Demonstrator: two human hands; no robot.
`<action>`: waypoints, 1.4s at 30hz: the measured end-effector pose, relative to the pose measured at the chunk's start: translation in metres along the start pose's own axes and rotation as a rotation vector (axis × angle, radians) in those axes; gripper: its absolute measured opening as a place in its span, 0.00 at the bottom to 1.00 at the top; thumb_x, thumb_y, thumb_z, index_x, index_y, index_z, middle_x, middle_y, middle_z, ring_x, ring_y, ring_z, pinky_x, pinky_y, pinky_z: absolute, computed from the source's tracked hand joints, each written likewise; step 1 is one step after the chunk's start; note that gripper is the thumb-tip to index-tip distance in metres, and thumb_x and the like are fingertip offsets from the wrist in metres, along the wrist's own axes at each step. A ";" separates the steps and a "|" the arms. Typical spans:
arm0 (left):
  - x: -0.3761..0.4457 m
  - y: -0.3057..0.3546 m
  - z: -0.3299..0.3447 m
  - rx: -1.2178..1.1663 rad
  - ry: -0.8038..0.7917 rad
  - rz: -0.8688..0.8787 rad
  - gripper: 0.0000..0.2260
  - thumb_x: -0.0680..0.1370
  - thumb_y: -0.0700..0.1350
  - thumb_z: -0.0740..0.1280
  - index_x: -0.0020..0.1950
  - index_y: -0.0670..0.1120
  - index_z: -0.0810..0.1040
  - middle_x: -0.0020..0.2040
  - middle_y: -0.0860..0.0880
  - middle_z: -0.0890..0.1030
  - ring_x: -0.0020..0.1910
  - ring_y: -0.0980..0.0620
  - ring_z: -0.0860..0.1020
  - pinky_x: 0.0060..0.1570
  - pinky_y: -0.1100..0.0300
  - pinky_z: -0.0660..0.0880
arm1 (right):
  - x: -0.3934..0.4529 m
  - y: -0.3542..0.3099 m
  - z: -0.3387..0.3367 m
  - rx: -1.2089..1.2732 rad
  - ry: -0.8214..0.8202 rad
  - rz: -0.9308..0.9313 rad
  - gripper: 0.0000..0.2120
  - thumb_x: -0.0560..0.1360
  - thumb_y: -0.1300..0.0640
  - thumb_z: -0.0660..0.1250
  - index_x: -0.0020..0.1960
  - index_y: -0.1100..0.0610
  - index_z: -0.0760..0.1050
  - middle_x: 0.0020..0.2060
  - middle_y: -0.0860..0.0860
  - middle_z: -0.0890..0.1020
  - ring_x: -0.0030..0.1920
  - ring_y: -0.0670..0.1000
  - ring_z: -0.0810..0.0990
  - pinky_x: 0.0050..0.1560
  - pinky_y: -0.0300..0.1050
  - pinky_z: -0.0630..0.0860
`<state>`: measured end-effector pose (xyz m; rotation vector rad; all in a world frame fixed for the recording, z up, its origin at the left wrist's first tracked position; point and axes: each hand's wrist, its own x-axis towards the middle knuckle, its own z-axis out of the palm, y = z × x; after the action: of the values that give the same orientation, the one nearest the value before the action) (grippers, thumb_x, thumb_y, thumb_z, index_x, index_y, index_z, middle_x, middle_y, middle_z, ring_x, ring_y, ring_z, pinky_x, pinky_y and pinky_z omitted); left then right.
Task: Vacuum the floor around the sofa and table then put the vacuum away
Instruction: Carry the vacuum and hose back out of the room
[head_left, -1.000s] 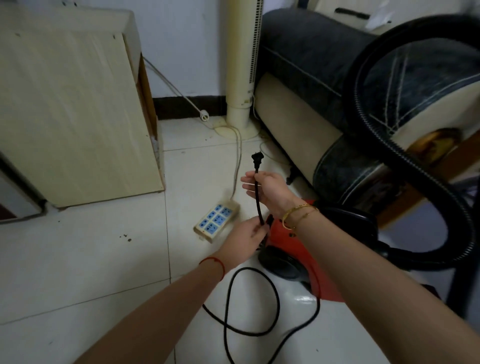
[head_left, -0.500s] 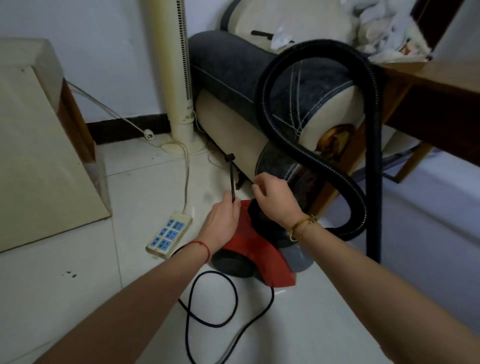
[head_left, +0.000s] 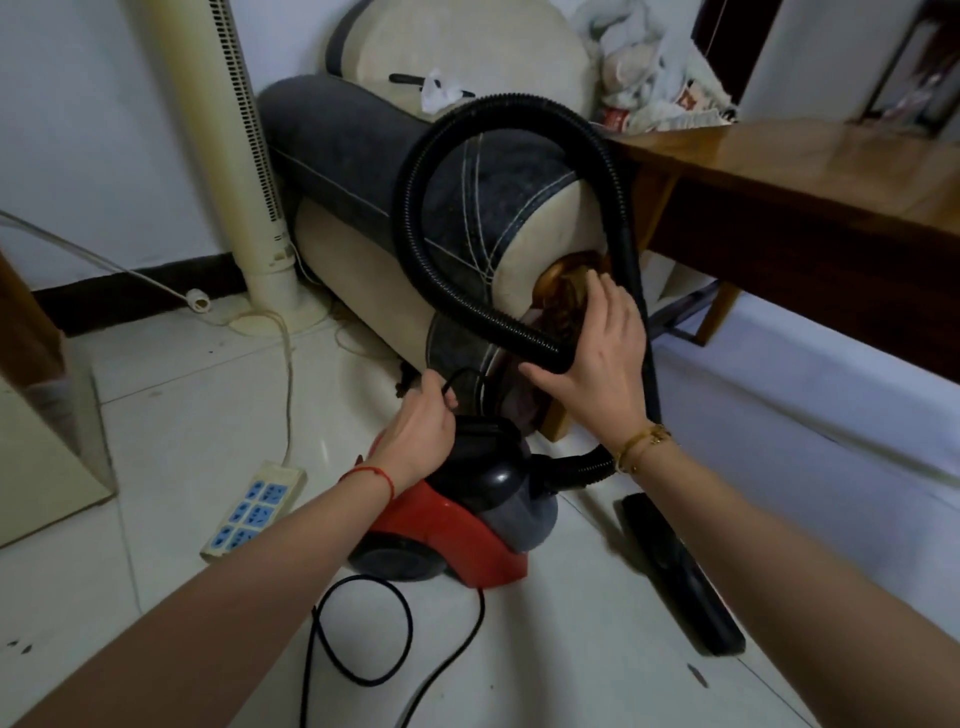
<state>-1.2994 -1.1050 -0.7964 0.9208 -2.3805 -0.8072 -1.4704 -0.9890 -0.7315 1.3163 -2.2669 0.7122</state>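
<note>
A red and black canister vacuum (head_left: 457, 525) sits on the tiled floor beside the sofa (head_left: 395, 171). Its black ribbed hose (head_left: 415, 218) loops up in front of the sofa arm, and the wand runs down to the floor nozzle (head_left: 675, 566) on the right. My left hand (head_left: 423, 428) pinches the black power cord (head_left: 363, 629) just above the vacuum's top; the cord's slack lies in loops on the floor. My right hand (head_left: 597, 358) rests spread against the hose's lower bend, thumb under it. A wooden table (head_left: 810, 197) stands at the right.
A white power strip (head_left: 254, 506) with blue sockets lies on the floor to the left of the vacuum. A tall cream tower fan (head_left: 223, 156) stands against the wall next to the sofa. A light wooden cabinet (head_left: 31, 467) is at the left edge.
The view has swung right, off the power strip and onto the vacuum. My left hand kept the cord and moved over the vacuum's top. My right hand let the cord go and went to the hose.
</note>
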 end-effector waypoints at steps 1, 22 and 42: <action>0.002 0.002 0.003 0.001 -0.019 0.003 0.06 0.77 0.36 0.57 0.51 0.45 0.65 0.49 0.42 0.75 0.46 0.45 0.75 0.48 0.47 0.75 | 0.001 0.010 0.000 0.013 -0.045 0.056 0.56 0.64 0.34 0.72 0.78 0.60 0.47 0.76 0.59 0.55 0.76 0.60 0.52 0.76 0.59 0.51; 0.024 0.010 0.040 0.367 -0.296 0.144 0.17 0.72 0.42 0.67 0.52 0.48 0.59 0.43 0.49 0.74 0.40 0.49 0.74 0.39 0.57 0.63 | 0.012 0.073 0.021 0.303 -0.188 0.373 0.48 0.56 0.39 0.72 0.70 0.59 0.60 0.60 0.56 0.70 0.62 0.58 0.67 0.61 0.58 0.71; 0.043 -0.019 0.041 0.416 -0.320 0.002 0.17 0.75 0.48 0.68 0.58 0.43 0.69 0.52 0.41 0.79 0.50 0.40 0.78 0.49 0.48 0.76 | 0.005 0.074 0.039 0.613 -0.176 0.414 0.44 0.61 0.51 0.75 0.71 0.56 0.59 0.57 0.53 0.72 0.54 0.50 0.74 0.48 0.42 0.77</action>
<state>-1.3441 -1.1329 -0.8297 1.0055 -2.8997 -0.4920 -1.5415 -0.9852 -0.7751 1.1822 -2.6097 1.5905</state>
